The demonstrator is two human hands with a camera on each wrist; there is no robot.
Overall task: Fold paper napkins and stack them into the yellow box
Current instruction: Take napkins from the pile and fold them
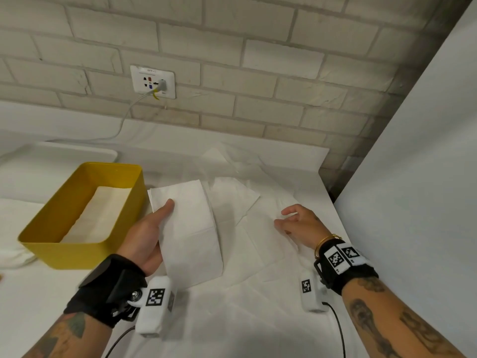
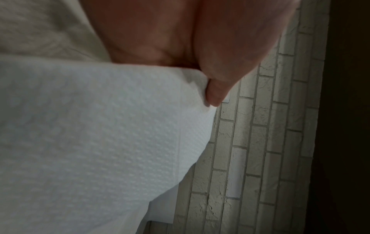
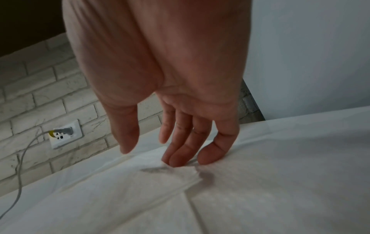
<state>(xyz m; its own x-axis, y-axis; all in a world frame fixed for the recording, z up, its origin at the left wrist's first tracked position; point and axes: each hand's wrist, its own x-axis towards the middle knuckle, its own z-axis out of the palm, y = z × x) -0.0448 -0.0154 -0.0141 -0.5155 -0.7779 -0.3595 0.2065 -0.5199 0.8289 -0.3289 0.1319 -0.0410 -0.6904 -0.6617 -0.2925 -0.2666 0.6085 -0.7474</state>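
A: What fills the frame, biggest first?

B: The white paper-covered table fills the lower half. At the left edge stands the yellow rectangular metal box, open-topped, with a folded white napkin lying flat inside.

A: And the loose napkins?

B: Unfolded white paper napkins lie overlapping at centre. Just right of the box is a folded white paper napkin, held by the left hand.

A: How do its fingers lie?

B: Its thumb presses on top; the fingers beneath are hidden. At centre right, the right hand hovers, loosely curled fingers slightly spread, tips touching the napkins.
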